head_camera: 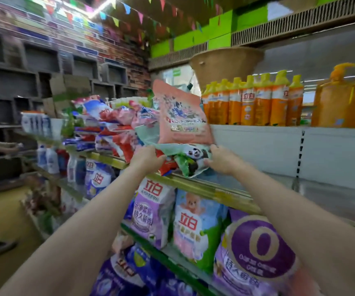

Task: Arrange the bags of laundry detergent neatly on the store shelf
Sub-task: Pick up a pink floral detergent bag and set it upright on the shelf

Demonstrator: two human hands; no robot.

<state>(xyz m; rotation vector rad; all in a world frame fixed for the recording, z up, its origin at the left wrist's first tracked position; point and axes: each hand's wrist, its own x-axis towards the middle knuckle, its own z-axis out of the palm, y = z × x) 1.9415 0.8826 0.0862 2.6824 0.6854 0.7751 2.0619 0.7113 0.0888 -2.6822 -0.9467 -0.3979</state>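
- Two bare forearms come into view from the near edge, one on the left and one on the right.
- No sleeve, cuff or glove covers either arm as far as it shows.
- The left hand [148, 160] and the right hand [222, 160] are bare: no ring, watch or bracelet shows.

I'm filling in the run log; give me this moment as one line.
left hand: grips green panda bag | right hand: grips same bag | pink detergent bag: upright on top | shelf: right side bare
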